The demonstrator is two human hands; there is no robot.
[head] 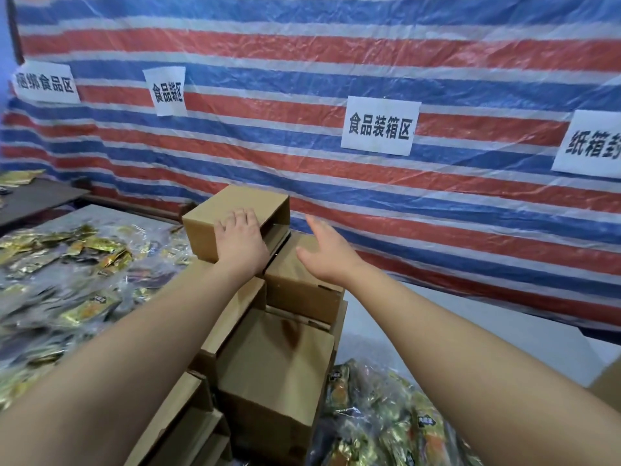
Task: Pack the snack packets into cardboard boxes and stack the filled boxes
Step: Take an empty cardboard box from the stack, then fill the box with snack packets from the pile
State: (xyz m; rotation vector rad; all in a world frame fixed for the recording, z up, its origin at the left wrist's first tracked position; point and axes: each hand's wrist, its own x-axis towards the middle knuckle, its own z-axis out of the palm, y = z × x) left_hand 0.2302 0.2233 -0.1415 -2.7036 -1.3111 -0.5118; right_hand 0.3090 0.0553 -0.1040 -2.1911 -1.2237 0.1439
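Two bare forearms, no sleeves in view, hands (242, 242) ungloved, short nails, no rings or watch

A white paper sheet (379, 126) is hanging on the striped tarpaulin (336, 45), reading 食品装箱区. The far-left sheet (45, 83) is showing 捆绑食品区; the right-edge sheet (591, 146) is showing 纸箱封, cut off.

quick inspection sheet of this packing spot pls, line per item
surface: table under clear plastic, mostly covered
job's things: cardboard boxes stacked in the centre; top box on the stack; snack packets heaped on the left, more at lower right
clutter: loose packets on a dark side table
hands: left hand flat on the top box; right hand open, holding nothing
cables: nothing seen
surroundings: striped tarp with paper signs
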